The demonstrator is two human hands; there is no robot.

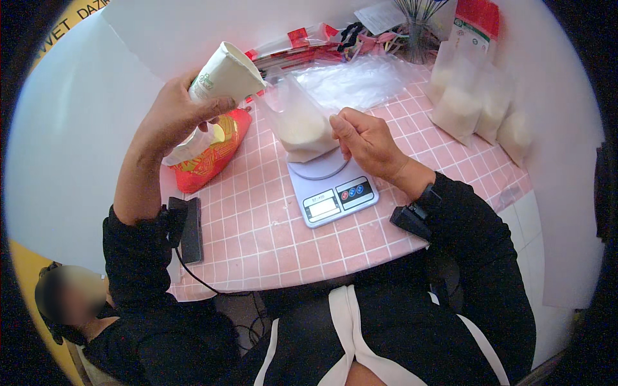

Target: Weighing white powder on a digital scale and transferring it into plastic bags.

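Note:
My left hand (pixel 170 112) is closed round a white paper cup (pixel 222 76) with green print, held up and tilted with its mouth toward the right. Below and right of the cup, a clear plastic bag (pixel 308 136) with white grains in its bottom rests on a white kitchen scale (pixel 335 201). My right hand (pixel 372 145) pinches the right side of this bag. No falling grains can be made out between cup and bag. Under my left hand lies a red and yellow bag (pixel 222 157), with a translucent container or bag (pixel 188 149) partly hidden beside it.
Several filled clear bags (pixel 457 109) stand at the right, before a red and white package (pixel 477 26). Flat clear bags (pixel 351 80) lie at the back, near a glass vase (pixel 420 42). A dark phone-like device (pixel 191 231) lies at the left edge. Another person (pixel 71 299) is at lower left.

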